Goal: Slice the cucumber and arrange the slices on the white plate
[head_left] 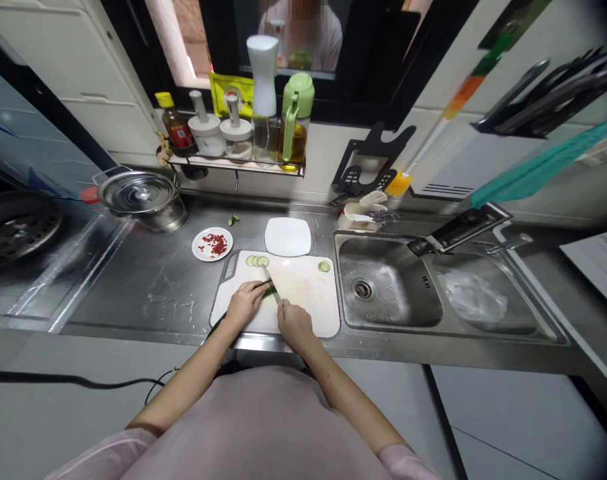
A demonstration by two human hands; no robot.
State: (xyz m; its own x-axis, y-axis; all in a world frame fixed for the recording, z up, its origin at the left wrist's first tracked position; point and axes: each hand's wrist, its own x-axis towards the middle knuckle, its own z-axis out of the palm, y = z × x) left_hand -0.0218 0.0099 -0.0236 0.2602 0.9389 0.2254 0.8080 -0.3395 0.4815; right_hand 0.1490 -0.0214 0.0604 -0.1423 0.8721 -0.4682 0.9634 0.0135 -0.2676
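A white cutting board [303, 293] lies on the steel counter. My left hand [244, 304] is curled over a dark green cucumber [268, 291] and holds it down on the board. My right hand [294, 325] grips the handle of a knife [272, 283], whose blade angles up and left, with its edge at the cucumber's cut end. A few cucumber slices [257, 261] lie at the board's far edge, and one more slice [324, 267] rests at the far right corner.
Behind the board are a small plate of chopped red chilli [212, 244] and a white square plate [288, 236]. A lidded steel pot [142, 198] stands at the left, a sink [388, 283] at the right, and a shelf of bottles [238, 163] against the wall.
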